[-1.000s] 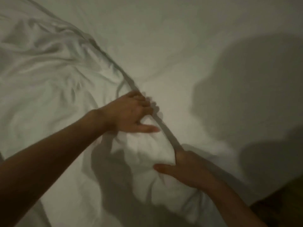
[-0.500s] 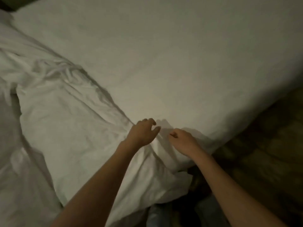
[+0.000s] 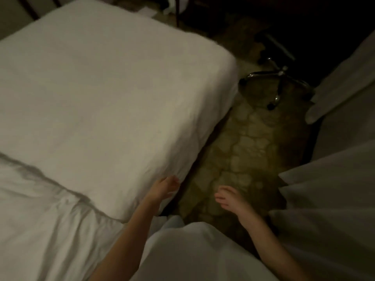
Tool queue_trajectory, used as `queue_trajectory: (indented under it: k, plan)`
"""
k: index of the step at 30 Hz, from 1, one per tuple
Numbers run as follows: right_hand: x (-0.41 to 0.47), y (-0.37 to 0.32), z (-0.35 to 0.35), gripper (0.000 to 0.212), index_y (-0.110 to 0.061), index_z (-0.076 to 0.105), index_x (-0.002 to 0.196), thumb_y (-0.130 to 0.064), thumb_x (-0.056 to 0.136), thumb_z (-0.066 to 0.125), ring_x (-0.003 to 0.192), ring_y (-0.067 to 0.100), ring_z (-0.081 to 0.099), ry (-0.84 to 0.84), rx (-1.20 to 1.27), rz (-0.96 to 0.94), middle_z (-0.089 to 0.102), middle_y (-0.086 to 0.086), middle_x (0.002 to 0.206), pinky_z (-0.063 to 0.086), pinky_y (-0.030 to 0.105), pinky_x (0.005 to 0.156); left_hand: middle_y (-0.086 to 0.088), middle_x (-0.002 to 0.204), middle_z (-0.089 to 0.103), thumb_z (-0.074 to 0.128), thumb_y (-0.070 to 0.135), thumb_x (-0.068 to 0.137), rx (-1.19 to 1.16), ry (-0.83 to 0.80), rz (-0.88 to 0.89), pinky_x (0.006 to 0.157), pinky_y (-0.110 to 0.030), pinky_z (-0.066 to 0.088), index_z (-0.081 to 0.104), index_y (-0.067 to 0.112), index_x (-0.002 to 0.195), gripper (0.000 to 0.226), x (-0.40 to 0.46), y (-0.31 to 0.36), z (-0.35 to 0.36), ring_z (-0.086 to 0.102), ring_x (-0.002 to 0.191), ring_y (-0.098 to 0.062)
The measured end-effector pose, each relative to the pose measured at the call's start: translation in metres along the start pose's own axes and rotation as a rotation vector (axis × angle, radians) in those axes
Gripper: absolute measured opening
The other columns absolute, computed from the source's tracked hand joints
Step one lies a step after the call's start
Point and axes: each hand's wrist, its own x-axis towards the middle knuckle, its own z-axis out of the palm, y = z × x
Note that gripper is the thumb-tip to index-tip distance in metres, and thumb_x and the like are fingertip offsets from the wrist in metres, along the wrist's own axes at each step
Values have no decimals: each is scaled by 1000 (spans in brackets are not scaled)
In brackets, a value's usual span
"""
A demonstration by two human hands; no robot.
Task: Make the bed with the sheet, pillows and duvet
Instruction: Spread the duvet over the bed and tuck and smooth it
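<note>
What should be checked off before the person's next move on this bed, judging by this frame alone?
1. Left hand at the mattress edge: ok, it touches the side of the fitted sheet there.
2. Left hand actually gripping fabric: cannot tell, the fingers are blurred.
3. Right hand free: ok, open over the patterned floor, holding nothing.
4. Sheet smooth on the far part of the mattress: ok, that stretch lies flat.
5. Crumpled white bedding spread out: not ok, it lies bunched on the near left part of the bed.
6. Walkway beside the bed: not ok, a chair base with castors stands on the floor ahead.
</note>
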Motion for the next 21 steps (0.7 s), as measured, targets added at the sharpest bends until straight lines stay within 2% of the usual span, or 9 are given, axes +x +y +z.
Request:
queue_trajectory:
  k: [2,7,11,13,15,17,20,21]
  plan:
    - [1,6,-17,42,-8,37,142,-18,102,42,122,25,51,30,102,37,52,14,134,40,34,100,-6,94,64,40,24,101,63,-20,-18,70,-23,43,60,14,92,25,5,5,14,58,79,-13]
    - [22,-4,-47,42,-6,35,143,-16,102,40,130,28,44,57,274,71,46,15,141,35,38,106,-4,90,64,38,19,101,120,-27,-29,73,-24,41,59,12,90,25,22,28,34,58,83,-15]
    - [66,-45,-70,38,3,40,138,-8,102,34,133,34,40,114,382,16,43,23,142,33,36,106,-5,91,62,36,17,102,196,-11,-85,69,-23,36,57,7,100,23,57,46,41,56,78,-12]
    - [90,-72,-89,33,-5,47,133,-9,103,34,132,33,41,115,403,-15,43,19,143,33,36,107,-9,95,61,35,14,102,234,22,-99,64,-21,37,56,5,101,22,79,59,46,54,75,-12]
    - [111,-104,-112,31,-11,51,130,-14,101,40,127,29,47,157,402,-24,48,13,139,38,34,102,-11,88,59,38,9,101,282,40,-101,51,-11,39,58,4,88,25,103,75,50,50,69,-13]
    - [135,-136,-137,36,-10,47,136,-15,100,42,123,25,49,165,403,-37,51,13,137,39,30,95,-10,75,55,40,6,100,313,52,-111,41,-6,36,56,5,74,30,125,97,57,46,65,-15]
    - [170,-185,-176,37,-7,46,136,-14,101,41,126,27,48,168,342,-17,51,15,137,41,32,95,-14,76,58,43,9,100,288,58,-136,43,-11,40,55,6,70,32,165,152,76,48,64,-17]
    - [181,-200,-188,36,-6,47,136,-13,101,41,127,28,48,171,333,-6,51,15,137,43,29,89,-13,77,59,43,11,100,295,64,-125,45,-14,41,56,7,72,31,180,174,84,49,65,-17]
